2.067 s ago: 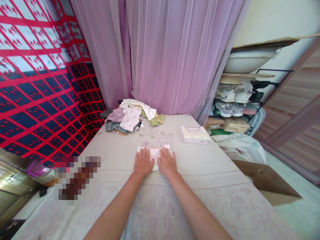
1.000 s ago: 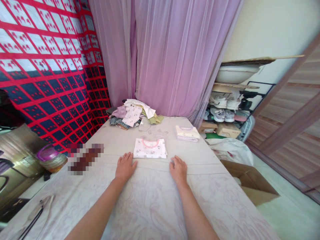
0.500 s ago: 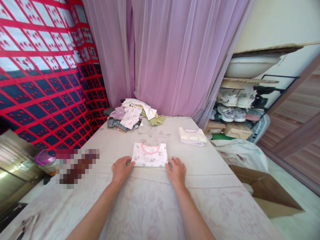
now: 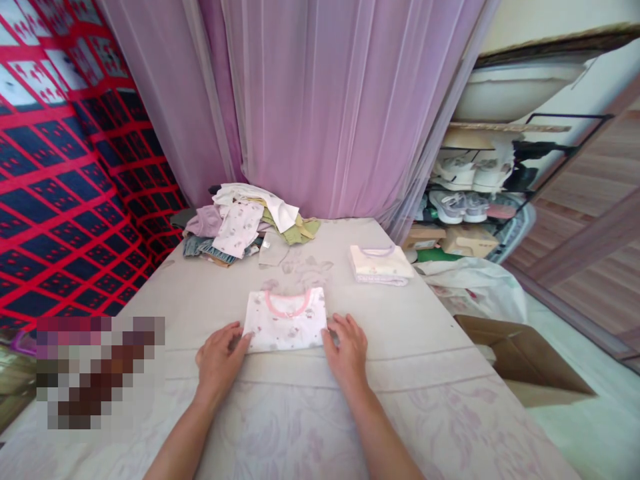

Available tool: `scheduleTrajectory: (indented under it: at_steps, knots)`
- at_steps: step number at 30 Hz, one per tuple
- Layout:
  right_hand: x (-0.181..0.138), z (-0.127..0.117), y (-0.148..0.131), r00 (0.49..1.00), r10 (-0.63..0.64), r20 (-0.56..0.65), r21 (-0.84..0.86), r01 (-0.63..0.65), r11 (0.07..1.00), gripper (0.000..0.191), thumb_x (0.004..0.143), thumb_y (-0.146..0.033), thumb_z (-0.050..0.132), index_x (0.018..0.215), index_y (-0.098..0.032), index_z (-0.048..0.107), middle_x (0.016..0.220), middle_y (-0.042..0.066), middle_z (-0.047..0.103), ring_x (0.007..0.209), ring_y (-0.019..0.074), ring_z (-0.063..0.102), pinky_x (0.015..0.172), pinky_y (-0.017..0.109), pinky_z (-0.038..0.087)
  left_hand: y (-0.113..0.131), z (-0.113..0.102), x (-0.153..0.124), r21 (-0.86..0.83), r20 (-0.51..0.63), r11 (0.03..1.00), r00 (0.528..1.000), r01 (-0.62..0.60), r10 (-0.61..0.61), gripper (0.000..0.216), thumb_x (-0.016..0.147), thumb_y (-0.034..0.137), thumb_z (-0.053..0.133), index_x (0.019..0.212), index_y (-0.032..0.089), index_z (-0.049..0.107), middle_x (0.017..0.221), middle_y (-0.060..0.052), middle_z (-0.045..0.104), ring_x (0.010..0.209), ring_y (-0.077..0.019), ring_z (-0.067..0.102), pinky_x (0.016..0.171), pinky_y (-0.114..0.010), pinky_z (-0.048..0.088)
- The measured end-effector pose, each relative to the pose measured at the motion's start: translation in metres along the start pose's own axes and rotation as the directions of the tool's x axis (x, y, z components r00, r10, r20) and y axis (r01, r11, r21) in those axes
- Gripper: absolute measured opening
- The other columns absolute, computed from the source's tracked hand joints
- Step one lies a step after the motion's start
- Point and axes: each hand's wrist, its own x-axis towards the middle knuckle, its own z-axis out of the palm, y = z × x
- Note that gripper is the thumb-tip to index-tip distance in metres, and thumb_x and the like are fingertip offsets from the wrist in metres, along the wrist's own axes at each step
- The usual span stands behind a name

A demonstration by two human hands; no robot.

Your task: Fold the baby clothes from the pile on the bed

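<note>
A small white shirt [image 4: 285,330] with a pink neckline and a scattered print lies folded flat in front of me. My left hand [image 4: 223,357] rests at its left edge, thumb touching the lower corner, fingers curved and apart from the thumb. On the opposite side, my right hand [image 4: 346,347] has its thumb against the right edge, with its fingers likewise spread on the sheet. Neither hand grips the cloth. Farther back to the right sits a folded cream garment [image 4: 381,262] with a lilac neckline.
A loose heap of clothes [image 4: 240,223] lies at the back left of the sheet-covered bed [image 4: 410,427], before a purple curtain [image 4: 310,113]. A cardboard box [image 4: 525,360] and a shoe rack [image 4: 565,147] stand to the right. A blurred-out patch [image 4: 100,373] covers the left side.
My view has shifted closer and turned slightly. Both hands stay at the shirt's sides, and the shirt remains folded between them.
</note>
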Motion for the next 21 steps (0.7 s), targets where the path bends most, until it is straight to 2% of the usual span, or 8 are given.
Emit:
scheduleTrajectory:
  at_steps: [3, 5, 8, 11, 15, 19, 21]
  knots:
    - [0.000, -0.004, -0.003, 0.999, -0.046, 0.007, 0.076, 0.045, 0.996, 0.020, 0.087, -0.030, 0.050, 0.087, -0.023, 0.069, 0.106, 0.004, 0.069, 0.108, 0.0211, 0.054, 0.096, 0.034, 0.033, -0.002, 0.001, 0.000, -0.066, 0.002, 0.998, 1.000, 0.001, 0.000, 0.027, 0.084, 0.043, 0.047, 0.090, 0.028, 0.068, 0.112, 0.001, 0.069, 0.106, -0.0223, 0.060, 0.094, -0.038, 0.042]
    - [-0.001, -0.007, -0.004, 0.999, -0.030, 0.027, 0.054, 0.028, 0.998, 0.021, 0.088, -0.029, 0.050, 0.085, -0.023, 0.069, 0.097, 0.003, 0.070, 0.097, 0.0186, 0.056, 0.091, 0.031, 0.033, -0.002, 0.001, 0.000, -0.059, -0.011, 0.998, 1.000, -0.005, 0.004, 0.028, 0.084, 0.044, 0.047, 0.089, 0.027, 0.068, 0.109, 0.000, 0.069, 0.106, -0.0223, 0.060, 0.095, -0.038, 0.042]
    - [-0.001, -0.010, -0.006, 0.999, 0.020, 0.045, -0.017, -0.019, 1.000, 0.019, 0.087, -0.029, 0.052, 0.082, -0.024, 0.070, 0.094, 0.003, 0.070, 0.096, 0.0185, 0.055, 0.088, 0.030, 0.031, 0.001, 0.001, 0.001, 0.021, -0.030, 1.000, 0.999, -0.015, 0.016, 0.028, 0.085, 0.042, 0.046, 0.085, 0.026, 0.069, 0.118, -0.002, 0.066, 0.114, -0.0237, 0.056, 0.098, -0.040, 0.040]
    - [0.003, -0.014, -0.008, 0.997, 0.049, 0.067, -0.055, -0.046, 0.997, 0.018, 0.087, -0.031, 0.053, 0.092, -0.024, 0.069, 0.096, 0.003, 0.070, 0.096, 0.0190, 0.057, 0.085, 0.030, 0.032, 0.005, -0.001, 0.000, 0.081, -0.011, 0.997, 1.000, -0.020, 0.021, 0.031, 0.086, 0.040, 0.044, 0.088, 0.026, 0.071, 0.123, -0.004, 0.063, 0.119, -0.0250, 0.052, 0.097, -0.043, 0.040]
    - [0.016, -0.020, -0.011, 0.981, 0.057, 0.186, -0.076, -0.043, 0.996, 0.019, 0.085, -0.029, 0.052, 0.094, -0.026, 0.069, 0.086, -0.001, 0.072, 0.084, 0.0165, 0.062, 0.075, 0.026, 0.036, 0.008, -0.003, -0.001, 0.080, -0.008, 0.997, 1.000, -0.018, 0.019, 0.030, 0.086, 0.040, 0.045, 0.088, 0.025, 0.071, 0.124, -0.004, 0.062, 0.119, -0.0254, 0.052, 0.097, -0.043, 0.041]
    - [0.024, -0.021, -0.010, 0.948, 0.153, 0.278, 0.003, -0.160, 0.987, 0.023, 0.084, -0.028, 0.051, 0.101, -0.027, 0.067, 0.087, -0.002, 0.073, 0.078, 0.0140, 0.064, 0.066, 0.023, 0.038, 0.011, -0.005, -0.002, 0.042, -0.012, 0.999, 1.000, -0.001, 0.002, 0.031, 0.086, 0.040, 0.045, 0.079, 0.023, 0.070, 0.123, -0.004, 0.063, 0.118, -0.0247, 0.053, 0.098, -0.042, 0.039]
    - [0.024, -0.020, -0.010, 0.941, 0.172, 0.292, -0.015, -0.175, 0.984, 0.023, 0.084, -0.028, 0.050, 0.099, -0.026, 0.068, 0.085, -0.002, 0.073, 0.079, 0.0149, 0.064, 0.065, 0.023, 0.038, 0.013, -0.006, -0.002, 0.039, -0.011, 0.999, 1.000, 0.008, -0.008, 0.033, 0.087, 0.040, 0.044, 0.075, 0.023, 0.069, 0.121, -0.004, 0.064, 0.117, -0.0248, 0.053, 0.098, -0.043, 0.040]
